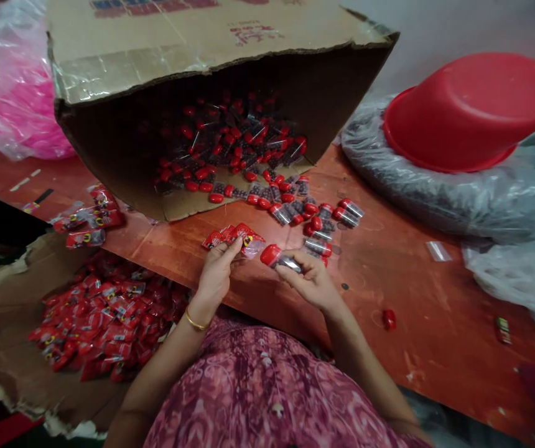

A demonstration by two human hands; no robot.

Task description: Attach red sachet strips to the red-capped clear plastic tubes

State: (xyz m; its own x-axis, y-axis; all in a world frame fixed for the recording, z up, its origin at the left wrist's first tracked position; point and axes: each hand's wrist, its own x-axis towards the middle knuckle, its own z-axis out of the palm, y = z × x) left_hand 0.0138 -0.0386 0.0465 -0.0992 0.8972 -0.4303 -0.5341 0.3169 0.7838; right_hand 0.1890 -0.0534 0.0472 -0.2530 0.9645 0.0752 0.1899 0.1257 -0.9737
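My left hand [216,274] pinches a small red printed packet [251,244] with a clear window, thumb on top. More flat red packets [221,236] lie just beyond its fingers. In my right hand [314,280] is a small clear bottle [290,262] of dark contents, its red cap [270,254] pointing left toward the packet. Bottle and packet are close, with a narrow gap between them. Just past my right hand, several like bottles [318,247] lie loose on the table.
A cardboard box [132,78] lies on its side, bottles spilling from it. Below left, another carton [1,317] holds filled red packets [104,323]. Filled packets [102,211] sit at the table's left edge. A red tub [473,112] rests upside down on a plastic bag [417,193]. A red cap [389,319] lies right.
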